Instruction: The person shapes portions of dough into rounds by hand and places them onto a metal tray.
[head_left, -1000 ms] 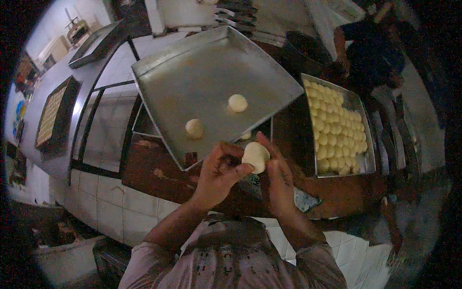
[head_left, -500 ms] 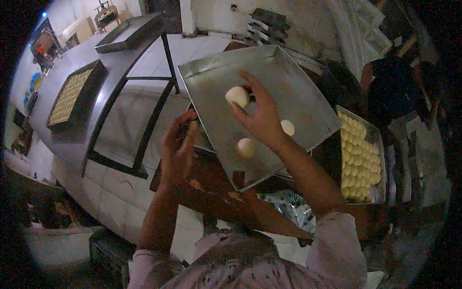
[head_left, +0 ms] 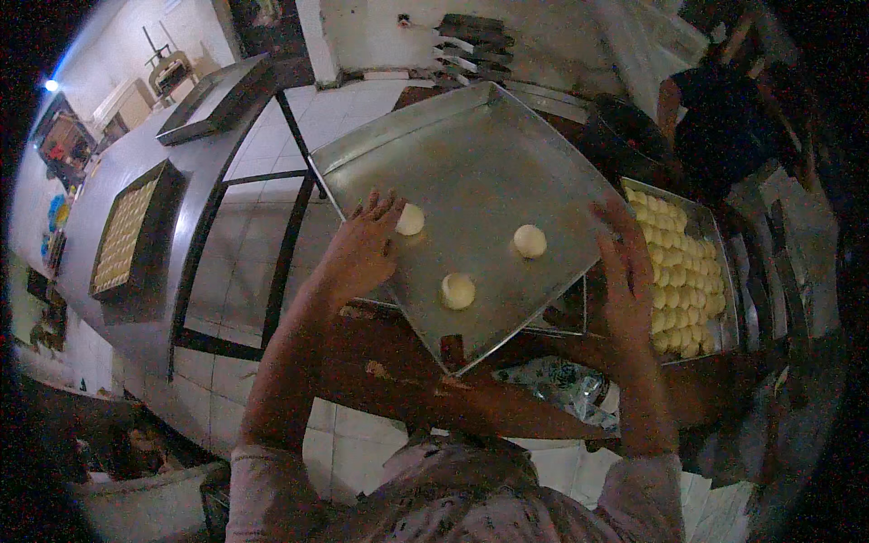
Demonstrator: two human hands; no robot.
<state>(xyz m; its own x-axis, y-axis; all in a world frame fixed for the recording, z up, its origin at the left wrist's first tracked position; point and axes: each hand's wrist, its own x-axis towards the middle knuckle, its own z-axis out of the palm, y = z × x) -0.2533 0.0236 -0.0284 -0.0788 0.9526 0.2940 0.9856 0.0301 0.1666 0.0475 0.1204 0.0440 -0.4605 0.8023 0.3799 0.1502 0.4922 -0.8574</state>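
A large square metal tray sits at an angle in front of me. Two pale round dough balls rest on it, a front one and a right one. At the tray's left side my left hand has its fingers curled against a third dough ball, partly covering it. My right hand, a little blurred, is by the tray's right edge with fingers apart and no dough visible in it. Right of that hand stands another metal tray, packed with dough balls.
A brown wooden surface lies under the trays, with a crumpled plastic bag near its front edge. On a metal table at left stand a filled tray and another tray. A person is at the far right.
My right hand has let go of a dough ball above the tray and drawn back to the right edge. My left hand has come over the tray's left side onto a dough ball.
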